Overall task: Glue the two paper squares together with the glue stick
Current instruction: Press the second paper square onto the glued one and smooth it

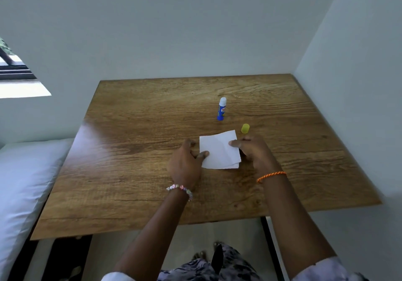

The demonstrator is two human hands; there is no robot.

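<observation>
White paper squares (219,151) lie stacked near the middle of the wooden counter (134,150), the lower sheet peeking out along the near right edge, so the two do not line up exactly. The left hand (185,163) holds the left edge, its thumb lying on top of the paper and the other fingers curled beside it. The right hand (253,150) pinches the right edge, with a fingertip on top of the sheet. Just beyond the right hand stands a small yellow cap (245,128), apart from the paper. Farther back the blue glue stick (221,109) stands upright, uncapped, its white tip showing. A beaded bracelet (180,189) circles the left wrist and an orange cord (271,176) the right.
</observation>
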